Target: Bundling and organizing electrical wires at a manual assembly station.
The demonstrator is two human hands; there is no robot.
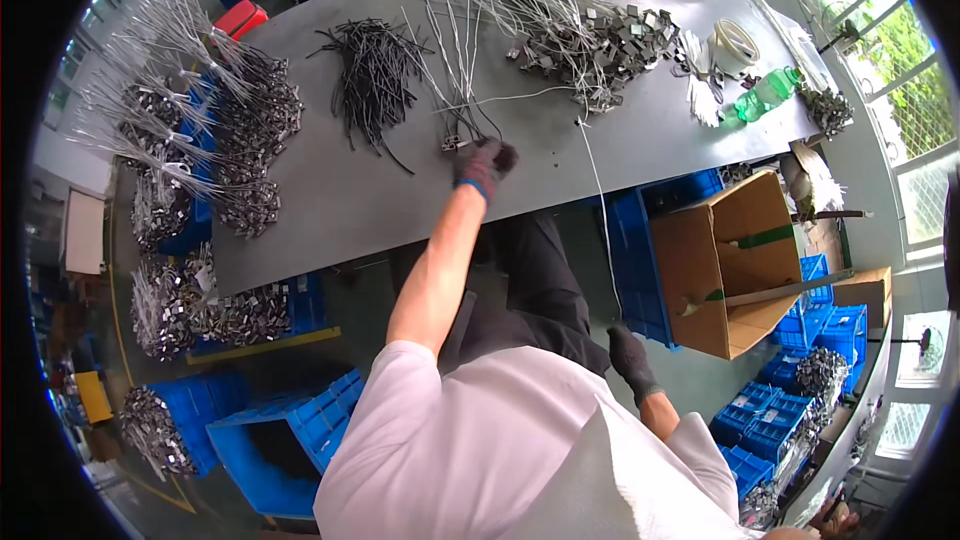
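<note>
My left hand (488, 166), in a dark and reddish glove with a blue cuff, rests at the near part of the grey table. Its fingers are curled in beside a small group of wires with dark lower ends (468, 112) and small metal pieces (452, 143). What lies under those fingers is hidden. Low at my right side, my right hand (632, 358) in a grey glove is closed at the end of a long white wire (601, 190). That wire runs up over the table edge toward a heap of metal-ended wires (600, 50).
A bundle of black tubes (375, 80) lies left of the wires. Tied wire bundles (245, 140) line the table's left end. A green bottle (768, 95) and a tape roll (735, 47) are at the right. Below stand a cardboard box (725, 270) and blue crates (640, 265).
</note>
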